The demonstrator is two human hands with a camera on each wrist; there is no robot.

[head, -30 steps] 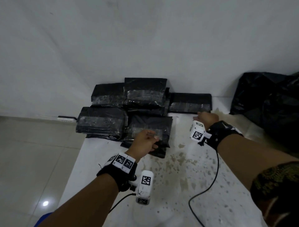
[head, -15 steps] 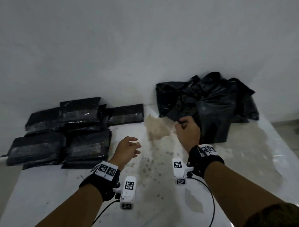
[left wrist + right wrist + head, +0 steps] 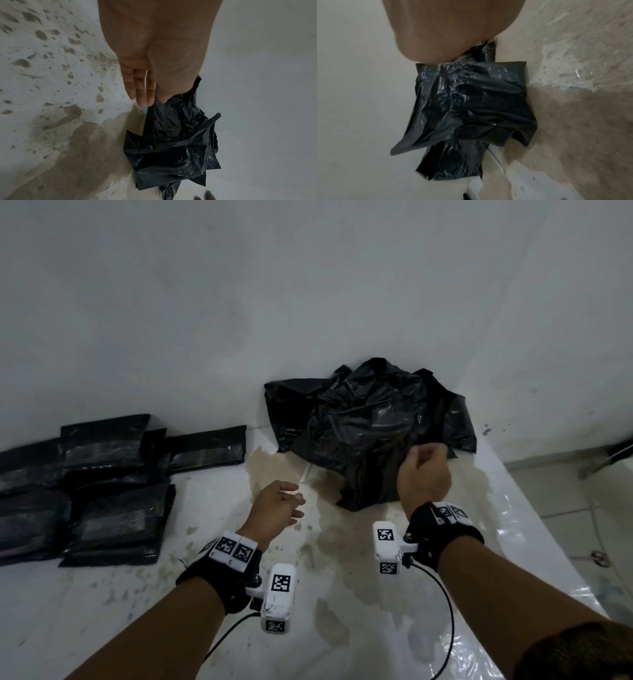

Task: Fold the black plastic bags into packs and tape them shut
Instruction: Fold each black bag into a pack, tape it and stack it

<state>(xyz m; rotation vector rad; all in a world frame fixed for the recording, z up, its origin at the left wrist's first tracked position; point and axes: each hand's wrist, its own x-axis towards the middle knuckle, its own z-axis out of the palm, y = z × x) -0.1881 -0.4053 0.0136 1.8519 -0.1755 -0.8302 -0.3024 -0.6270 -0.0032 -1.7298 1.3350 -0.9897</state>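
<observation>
No legible text or labels.

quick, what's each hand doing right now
Left hand: open, fingers relaxed, holding nothing, above the table.
Right hand: closed on a fold of the loose black plastic bags.

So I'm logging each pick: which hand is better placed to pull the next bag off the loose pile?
Right. The right hand already grips the loose pile, while the left hand hangs open beside it, holding nothing.
</observation>
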